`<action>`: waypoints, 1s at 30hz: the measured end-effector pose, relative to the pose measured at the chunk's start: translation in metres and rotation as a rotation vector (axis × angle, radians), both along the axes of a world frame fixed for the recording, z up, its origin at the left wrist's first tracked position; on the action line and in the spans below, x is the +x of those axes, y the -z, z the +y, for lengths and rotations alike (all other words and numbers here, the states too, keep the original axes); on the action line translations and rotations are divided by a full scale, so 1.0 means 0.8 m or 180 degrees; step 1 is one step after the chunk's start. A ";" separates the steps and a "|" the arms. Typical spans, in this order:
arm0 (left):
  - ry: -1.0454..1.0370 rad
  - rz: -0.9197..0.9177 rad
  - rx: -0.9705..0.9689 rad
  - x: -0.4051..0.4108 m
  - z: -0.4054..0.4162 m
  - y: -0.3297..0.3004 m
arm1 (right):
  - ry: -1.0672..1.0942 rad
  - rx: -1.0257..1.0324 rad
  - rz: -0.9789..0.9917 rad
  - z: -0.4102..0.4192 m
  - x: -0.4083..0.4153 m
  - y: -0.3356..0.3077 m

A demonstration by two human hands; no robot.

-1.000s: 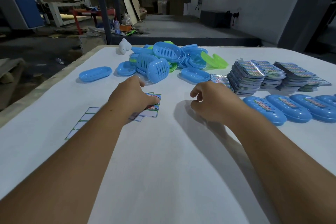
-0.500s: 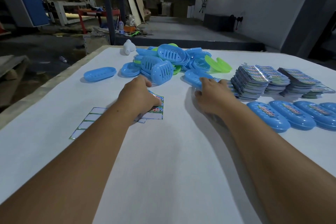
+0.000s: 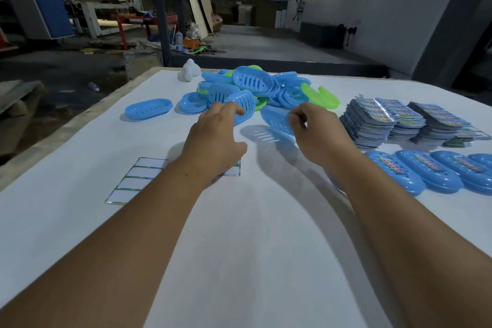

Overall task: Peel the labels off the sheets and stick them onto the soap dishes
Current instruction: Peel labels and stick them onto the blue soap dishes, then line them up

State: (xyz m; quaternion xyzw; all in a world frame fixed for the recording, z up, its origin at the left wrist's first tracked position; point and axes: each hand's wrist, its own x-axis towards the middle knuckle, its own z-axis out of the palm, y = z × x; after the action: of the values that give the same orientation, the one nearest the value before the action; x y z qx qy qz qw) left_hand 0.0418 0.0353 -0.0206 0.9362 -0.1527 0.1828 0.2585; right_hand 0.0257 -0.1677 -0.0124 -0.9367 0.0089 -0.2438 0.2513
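- Right hand (image 3: 316, 130) has lifted a blue soap dish (image 3: 277, 121) off the table (image 3: 239, 261) since 0.5 s ago, when it was only reaching the near edge of the dish pile (image 3: 253, 88); the dish is now tilted, clear of the surface, its shadow on the cloth below.
- Right fingers are curled round the dish's right end, pinching it.
- Left hand (image 3: 215, 138) has risen off the label sheet (image 3: 138, 180) and moved toward the pile; fingers loosely bent, holding nothing visible, though whether a peeled label clings to a fingertip cannot be told.
- Label sheet lies flat, nearer the person than the pile and to its left; 5 blank slots show, the printed end is mostly hidden under the left wrist.
- Labelled dishes (image 3: 426, 170) sit in a row right of the pile and nearer the person; at least 3 carry labels.
- Stacks of fresh sheets (image 3: 386, 120) stand just right of the pile.
- Step in hand, judged: bringing 1 unlabelled dish in for its label.
- To do it well: set the dish down with its smooth back up, steady it with the right hand, peel 1 label by a corner, lay it centred and straight along the long axis, press from the middle outward.
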 end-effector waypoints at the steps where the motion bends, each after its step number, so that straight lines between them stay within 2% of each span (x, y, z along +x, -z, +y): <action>1: 0.0174 -0.0201 0.0053 -0.004 -0.003 -0.001 | -0.0112 0.0167 -0.0074 0.002 -0.002 -0.003; 4: 0.0707 -0.0491 0.0233 -0.014 -0.012 -0.006 | -0.0231 0.0524 -0.0038 0.006 -0.007 -0.009; 8: 0.1081 -0.0184 0.0280 -0.019 -0.021 -0.003 | -0.0159 0.1021 0.0432 0.001 -0.009 -0.010; 11: 0.1105 0.0072 0.0280 -0.019 -0.022 0.002 | -0.0054 0.0822 0.0675 -0.004 -0.010 -0.007; 13: 0.1124 0.0203 0.0194 -0.018 -0.022 0.004 | 0.0069 0.0449 0.0679 -0.006 -0.011 -0.006; 16: 0.1101 0.0312 0.0296 -0.017 -0.022 0.006 | 0.0232 -0.0159 0.0663 -0.005 -0.016 -0.005; 19: 0.1026 0.0409 0.0487 -0.017 -0.021 0.007 | 0.0278 -0.0318 0.0683 -0.005 -0.020 -0.003; 25: 0.0935 0.0691 0.0578 -0.017 -0.017 0.004 | 0.0115 -0.0176 0.0717 -0.007 -0.025 -0.004; 27: 0.0865 0.0836 0.0373 -0.019 -0.014 0.001 | 0.0144 -0.0080 0.0674 -0.007 -0.026 -0.004; 30: 0.0253 0.0653 0.0016 -0.012 -0.005 -0.008 | 0.0213 0.0048 0.0522 -0.007 -0.029 -0.008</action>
State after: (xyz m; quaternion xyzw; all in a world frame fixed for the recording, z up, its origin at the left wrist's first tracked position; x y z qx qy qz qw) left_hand 0.0319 0.0315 -0.0142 0.9438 -0.1629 0.0751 0.2775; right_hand 0.0028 -0.1734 -0.0061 -0.9508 0.0624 -0.1745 0.2484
